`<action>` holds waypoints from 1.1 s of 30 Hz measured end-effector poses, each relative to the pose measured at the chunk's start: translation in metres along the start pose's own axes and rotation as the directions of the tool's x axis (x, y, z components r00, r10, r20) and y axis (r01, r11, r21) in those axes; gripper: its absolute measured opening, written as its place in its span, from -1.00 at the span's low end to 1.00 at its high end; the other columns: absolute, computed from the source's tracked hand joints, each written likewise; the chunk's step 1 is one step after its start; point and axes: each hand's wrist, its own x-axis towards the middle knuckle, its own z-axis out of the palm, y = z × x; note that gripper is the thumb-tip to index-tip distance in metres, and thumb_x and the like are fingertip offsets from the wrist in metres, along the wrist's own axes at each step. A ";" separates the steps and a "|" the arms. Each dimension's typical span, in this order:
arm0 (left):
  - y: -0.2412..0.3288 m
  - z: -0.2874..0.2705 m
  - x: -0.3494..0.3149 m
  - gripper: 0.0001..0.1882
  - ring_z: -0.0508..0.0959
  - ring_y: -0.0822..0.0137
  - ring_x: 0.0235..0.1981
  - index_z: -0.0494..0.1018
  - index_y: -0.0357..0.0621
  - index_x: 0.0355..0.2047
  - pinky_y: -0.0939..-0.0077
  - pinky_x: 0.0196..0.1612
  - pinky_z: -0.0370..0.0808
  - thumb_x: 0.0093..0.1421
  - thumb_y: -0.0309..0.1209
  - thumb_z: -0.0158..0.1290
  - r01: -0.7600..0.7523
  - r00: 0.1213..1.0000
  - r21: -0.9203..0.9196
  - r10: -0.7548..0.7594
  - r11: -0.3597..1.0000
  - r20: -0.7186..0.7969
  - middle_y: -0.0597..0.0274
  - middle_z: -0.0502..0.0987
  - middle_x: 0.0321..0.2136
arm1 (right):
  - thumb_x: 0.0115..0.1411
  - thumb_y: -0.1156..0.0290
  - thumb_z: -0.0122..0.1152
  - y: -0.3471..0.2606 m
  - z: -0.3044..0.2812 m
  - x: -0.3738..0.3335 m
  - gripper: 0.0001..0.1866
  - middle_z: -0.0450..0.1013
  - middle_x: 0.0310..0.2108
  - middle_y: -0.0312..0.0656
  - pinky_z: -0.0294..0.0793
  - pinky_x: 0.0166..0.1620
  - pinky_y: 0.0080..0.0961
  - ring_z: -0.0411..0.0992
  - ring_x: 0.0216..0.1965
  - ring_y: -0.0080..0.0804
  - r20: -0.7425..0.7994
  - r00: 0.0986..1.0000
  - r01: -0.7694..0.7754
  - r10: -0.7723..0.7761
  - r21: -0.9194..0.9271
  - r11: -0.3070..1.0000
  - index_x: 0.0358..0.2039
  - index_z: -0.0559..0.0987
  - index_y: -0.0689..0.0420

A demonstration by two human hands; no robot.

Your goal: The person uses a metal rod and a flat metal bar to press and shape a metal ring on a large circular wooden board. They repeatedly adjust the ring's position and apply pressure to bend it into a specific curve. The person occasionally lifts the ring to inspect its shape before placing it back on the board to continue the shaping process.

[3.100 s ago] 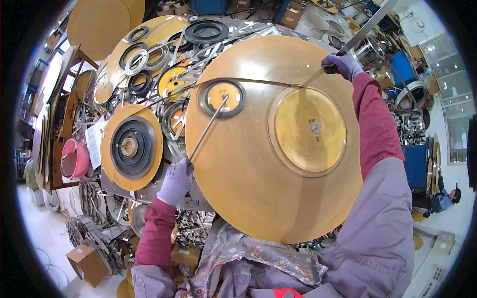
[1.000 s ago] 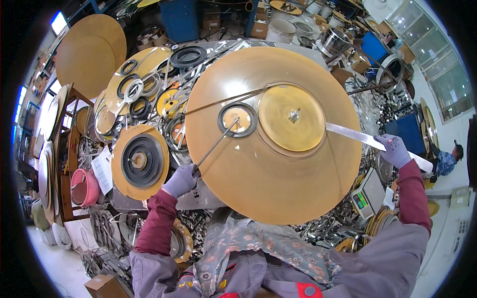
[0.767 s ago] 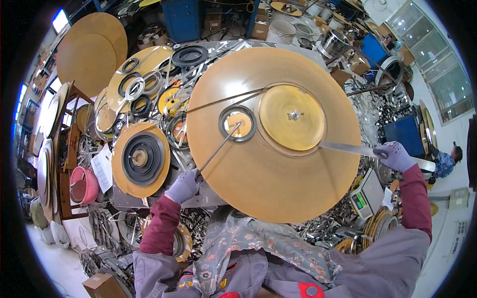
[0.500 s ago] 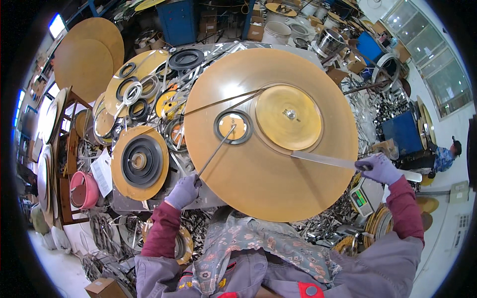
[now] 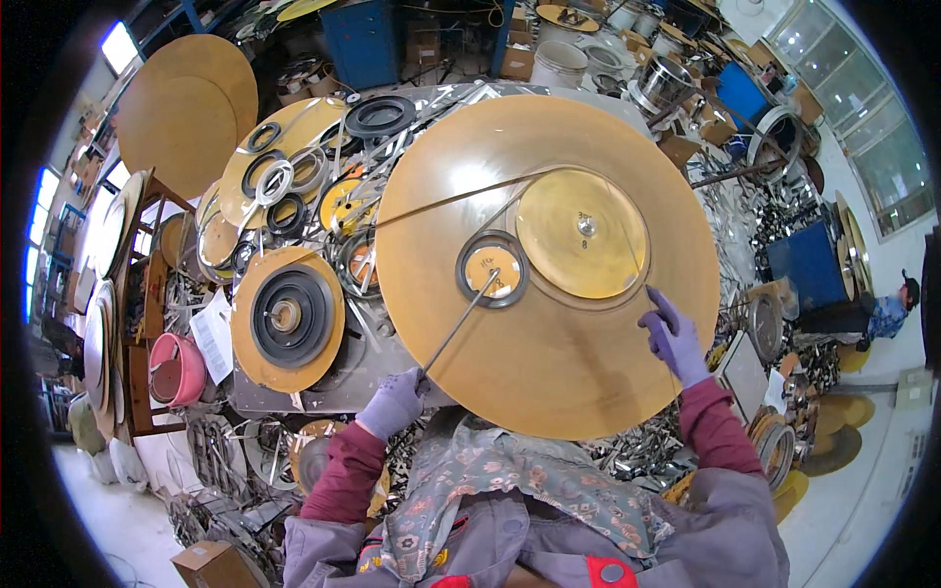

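A large round tan disc (image 5: 441, 323) lies flat before me. On it, right of its middle, sits a yellow disc (image 5: 564, 250) with a metal centre piece, ringed by a few turns of thin strip. A dark narrow strip (image 5: 456, 201) runs from it toward the left edge. My left hand (image 5: 394, 404), purple-gloved, is closed around a thin metal rod (image 5: 456, 335). The rod's far end meets the middle of a small orange disc inside a black ring (image 5: 521, 265). My right hand (image 5: 678, 341), also gloved, is open over the large disc, forefinger stretched toward the yellow disc's lower right.
Coiled black and silver rings (image 5: 380, 116) and a wooden disc bearing a black coil (image 5: 290, 316) lie to the left. Near them stands a pink bucket (image 5: 178, 370). Metal strip scraps (image 5: 730, 255) heap around the table, and a person (image 5: 882, 312) is at far right.
My right hand has let go of a long flat blade with a dark handle, now out of sight, and moved left over the disc. The small black-ringed disc sits closer to the yellow one.
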 end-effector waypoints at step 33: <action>-0.001 -0.011 0.012 -0.78 0.49 -0.19 -0.31 0.37 -0.33 -0.28 0.03 -0.26 0.41 0.05 -0.48 -0.06 0.003 0.998 -0.042 -0.006 0.999 -0.060 -0.27 0.48 -0.43 | 0.18 0.28 0.05 0.150 0.029 0.070 -0.61 0.37 -0.28 0.06 0.37 -0.15 -0.20 0.37 -0.24 -0.02 -0.352 0.902 -0.009 -0.248 -0.592 0.806 0.04 0.40 0.02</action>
